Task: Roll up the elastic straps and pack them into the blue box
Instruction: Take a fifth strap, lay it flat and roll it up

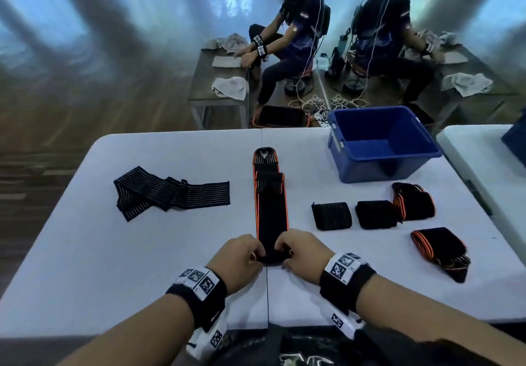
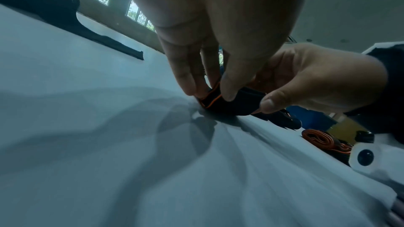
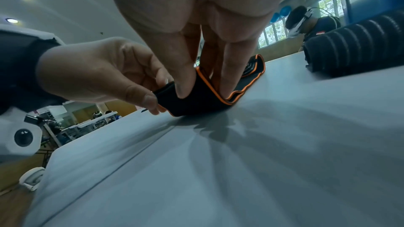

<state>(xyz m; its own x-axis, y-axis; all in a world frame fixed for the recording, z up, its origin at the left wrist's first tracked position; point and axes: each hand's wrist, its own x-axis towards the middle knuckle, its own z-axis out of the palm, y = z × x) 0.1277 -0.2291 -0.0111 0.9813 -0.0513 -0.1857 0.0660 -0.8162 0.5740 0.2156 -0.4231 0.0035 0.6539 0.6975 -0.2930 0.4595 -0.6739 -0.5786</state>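
Observation:
A long black strap with orange edges point(image 1: 271, 203) lies flat on the white table point(image 1: 159, 251), running away from me. Its near end is turned up into a small roll point(image 2: 220, 103) point(image 3: 196, 99). My left hand point(image 1: 242, 254) pinches the roll's left side between thumb and fingers. My right hand point(image 1: 301, 251) pinches its right side the same way. The blue box point(image 1: 378, 143) stands open and empty at the far right. A striped black strap point(image 1: 168, 192) lies unrolled at the left.
Two rolled black straps point(image 1: 331, 215) point(image 1: 375, 214) and two orange-edged bundles point(image 1: 414, 200) point(image 1: 439, 249) lie right of the long strap. Another person sits at a grey table point(image 1: 219, 81) beyond, beside a mirror. A second white table point(image 1: 478, 149) adjoins on the right.

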